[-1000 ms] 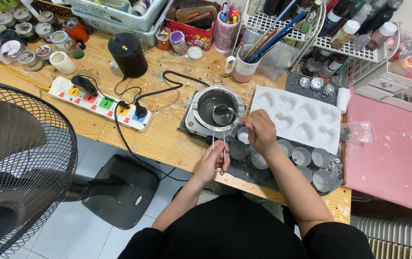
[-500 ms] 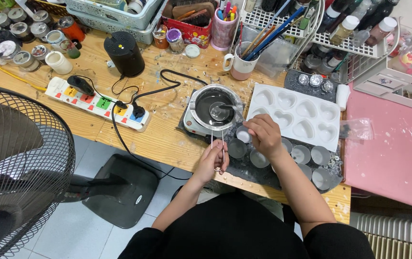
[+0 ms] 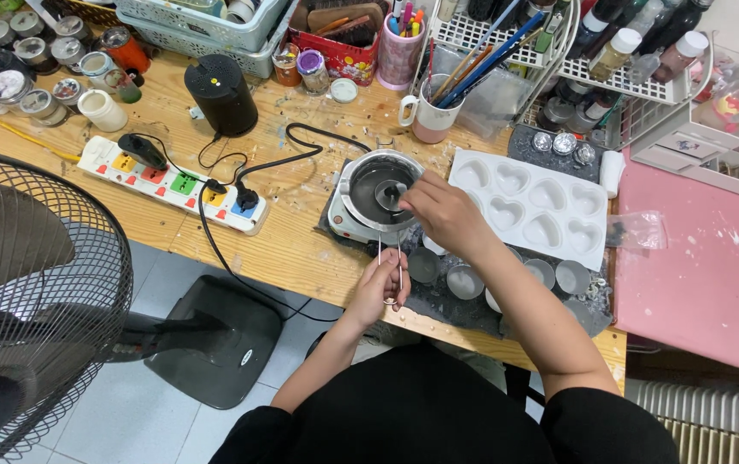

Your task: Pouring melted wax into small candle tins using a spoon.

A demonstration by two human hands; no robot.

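Note:
A metal melting pot (image 3: 361, 176) with dark liquid sits on a small hot plate at the front of the wooden bench. My left hand (image 3: 382, 283) grips the pot's thin wire handle (image 3: 391, 258) at the bench edge. My right hand (image 3: 442, 210) reaches over the pot's right rim and holds a small metal ladle (image 3: 389, 194) inside the pot. Several small round metal cups (image 3: 464, 281) stand on a dark mat (image 3: 588, 314) just in front of the pot. A white mould tray with heart-shaped cavities (image 3: 533, 206) lies to the right.
A white power strip (image 3: 171, 185) with coloured switches and black cables lies left of the pot, a black cylinder (image 3: 221, 96) behind it. Jars, baskets, a brush mug (image 3: 432, 120) and racks crowd the back. A fan (image 3: 34, 301) stands at the left, a pink surface (image 3: 713, 275) right.
My right hand moved from over the small cups up and left to the pot, and now holds the ladle inside it. My left hand stays on the wire handle.

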